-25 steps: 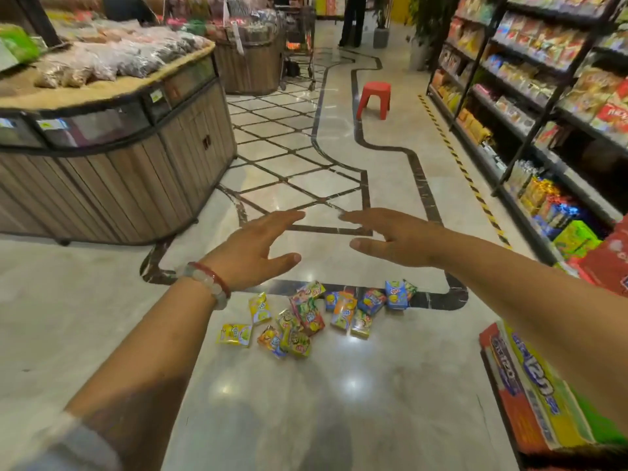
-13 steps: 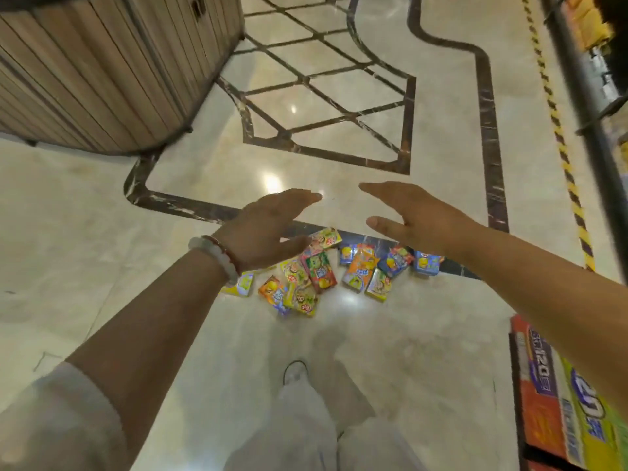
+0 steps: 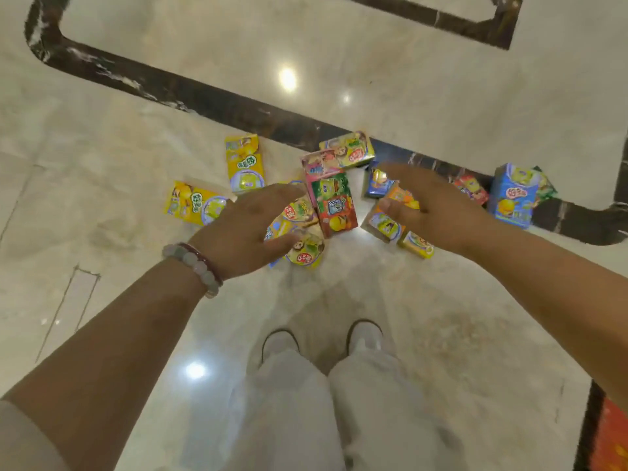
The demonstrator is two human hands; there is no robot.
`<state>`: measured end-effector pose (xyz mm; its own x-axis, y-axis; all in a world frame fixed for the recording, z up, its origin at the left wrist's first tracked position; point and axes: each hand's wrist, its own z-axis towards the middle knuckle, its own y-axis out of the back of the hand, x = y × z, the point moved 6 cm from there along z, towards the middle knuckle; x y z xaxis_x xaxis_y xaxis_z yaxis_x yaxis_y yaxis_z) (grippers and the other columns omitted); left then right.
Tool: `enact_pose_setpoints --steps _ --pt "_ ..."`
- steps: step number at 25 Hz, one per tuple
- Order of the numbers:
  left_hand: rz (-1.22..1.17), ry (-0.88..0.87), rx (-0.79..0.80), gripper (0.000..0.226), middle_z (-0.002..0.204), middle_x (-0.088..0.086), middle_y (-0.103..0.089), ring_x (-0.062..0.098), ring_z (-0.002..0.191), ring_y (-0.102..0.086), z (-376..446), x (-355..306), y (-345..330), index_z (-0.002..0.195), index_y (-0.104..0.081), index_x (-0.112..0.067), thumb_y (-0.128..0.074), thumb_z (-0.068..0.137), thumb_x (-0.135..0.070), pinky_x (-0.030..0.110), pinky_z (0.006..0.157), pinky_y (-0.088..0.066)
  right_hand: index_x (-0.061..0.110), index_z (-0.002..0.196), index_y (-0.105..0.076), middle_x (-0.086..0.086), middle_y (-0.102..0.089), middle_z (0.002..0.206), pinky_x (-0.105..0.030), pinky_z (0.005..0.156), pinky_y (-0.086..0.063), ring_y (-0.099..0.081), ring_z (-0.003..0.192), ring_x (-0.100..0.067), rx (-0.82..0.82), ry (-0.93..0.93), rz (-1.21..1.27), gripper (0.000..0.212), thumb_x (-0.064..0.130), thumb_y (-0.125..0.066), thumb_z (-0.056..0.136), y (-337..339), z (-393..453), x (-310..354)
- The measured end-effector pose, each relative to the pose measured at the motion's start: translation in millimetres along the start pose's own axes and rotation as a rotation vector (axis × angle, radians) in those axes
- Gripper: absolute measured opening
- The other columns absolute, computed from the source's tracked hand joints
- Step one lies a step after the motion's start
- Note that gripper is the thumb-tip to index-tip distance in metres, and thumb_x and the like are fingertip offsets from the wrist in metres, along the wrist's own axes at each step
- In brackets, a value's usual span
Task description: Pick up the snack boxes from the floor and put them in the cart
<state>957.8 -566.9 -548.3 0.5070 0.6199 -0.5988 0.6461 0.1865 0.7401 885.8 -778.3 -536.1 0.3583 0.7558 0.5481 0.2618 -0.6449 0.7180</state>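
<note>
Several small colourful snack boxes lie scattered on the marble floor in front of my feet. Two yellow boxes (image 3: 244, 163) lie at the left, a green and red box (image 3: 334, 205) in the middle, a blue box (image 3: 515, 195) at the right. My left hand (image 3: 244, 229) hovers open over the left part of the pile, fingers straight, holding nothing. My right hand (image 3: 431, 202) hovers open over an orange box (image 3: 384, 226), fingers spread, holding nothing. Whether either hand touches a box I cannot tell. The cart's orange corner (image 3: 610, 436) shows at the bottom right.
A dark marble inlay strip (image 3: 204, 96) runs across the floor behind the boxes. My two shoes (image 3: 363, 334) and pale trousers stand just in front of the pile. A bead bracelet (image 3: 193, 263) sits on my left wrist.
My view has tilted down and closer to the floor. Both hands have dropped lower towards the boxes, which now look larger. The shelves and wooden counter have left the view.
</note>
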Motion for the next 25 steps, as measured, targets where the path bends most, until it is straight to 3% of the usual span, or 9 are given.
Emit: enact_pose_setpoints --steps 3,6,9,11,15,20,25 --pt "-0.015 0.059 -0.018 0.081 0.144 0.005 -0.041 0.022 0.134 -0.036 22.9 58.3 -71.8 0.140 -0.038 -0.017 -0.034 0.071 -0.060 0.036 0.112 -0.025 0.023 0.146 -0.033 0.001 -0.036 0.150 -0.019 0.095 -0.028 -0.042 0.122 -0.012 0.000 0.010 0.011 0.059 0.038 -0.051 0.092 -67.2 41.6 -55.4" --pt "0.007 0.045 0.005 0.078 0.144 0.007 -0.040 0.025 0.136 -0.034 47.9 107.3 -126.6 0.140 -0.034 -0.023 -0.035 0.071 -0.060 0.050 0.113 -0.022 0.021 0.147 -0.031 -0.002 -0.038 0.149 -0.028 0.104 -0.031 -0.040 0.132 -0.021 0.021 0.033 -0.016 0.072 0.054 -0.043 0.084 -121.2 85.1 -98.0" --pt "0.009 0.109 -0.018 0.077 0.149 0.002 -0.032 0.020 0.140 -0.025 72.1 152.6 -153.0 0.137 -0.025 -0.036 -0.034 0.067 -0.064 0.033 0.116 -0.013 0.023 0.148 -0.028 -0.003 -0.042 0.146 -0.031 0.097 -0.037 -0.046 0.128 -0.020 -0.053 0.032 -0.008 0.072 0.053 -0.049 0.086 -147.9 131.4 -127.8" --pt "0.028 0.180 0.013 0.078 0.152 -0.003 -0.024 0.015 0.141 -0.019 82.3 173.7 -166.6 0.142 -0.023 -0.034 -0.041 0.071 -0.059 0.023 0.110 -0.011 0.023 0.148 -0.026 -0.005 -0.044 0.144 -0.028 0.091 -0.036 -0.047 0.127 -0.020 -0.091 0.022 -0.007 0.069 0.047 -0.054 0.089 -158.3 153.1 -137.4" --pt "-0.067 0.295 0.063 0.071 0.153 -0.001 -0.023 0.019 0.141 -0.022 88.6 186.2 -181.9 0.146 -0.020 -0.028 -0.059 0.088 -0.040 0.030 0.110 -0.021 0.017 0.148 -0.024 -0.007 -0.043 0.143 -0.030 0.092 -0.036 -0.044 0.127 -0.022 -0.083 -0.034 0.073 0.072 0.045 -0.057 0.089 -172.5 169.8 -147.1" --pt "-0.182 0.512 -0.032 0.087 0.140 0.009 -0.042 0.024 0.122 -0.047 83.1 195.4 -200.3 0.146 -0.019 -0.019 -0.072 0.078 -0.032 0.031 0.094 -0.040 0.008 0.144 -0.028 -0.009 -0.046 0.141 -0.028 0.086 -0.040 -0.049 0.122 -0.023 -0.047 -0.141 0.196 0.070 0.037 -0.061 0.089 -203.6 170.2 -158.4" --pt "-0.254 0.700 -0.024 0.072 0.126 0.010 -0.051 0.024 0.107 -0.053 81.2 203.2 -210.4 0.135 -0.038 -0.014 -0.075 0.076 -0.027 0.027 0.082 -0.041 0.007 0.140 -0.032 -0.009 -0.055 0.126 -0.029 0.079 -0.043 -0.052 0.098 -0.016 -0.055 -0.218 0.334 0.066 0.030 -0.065 0.088 -220.3 175.2 -172.3"
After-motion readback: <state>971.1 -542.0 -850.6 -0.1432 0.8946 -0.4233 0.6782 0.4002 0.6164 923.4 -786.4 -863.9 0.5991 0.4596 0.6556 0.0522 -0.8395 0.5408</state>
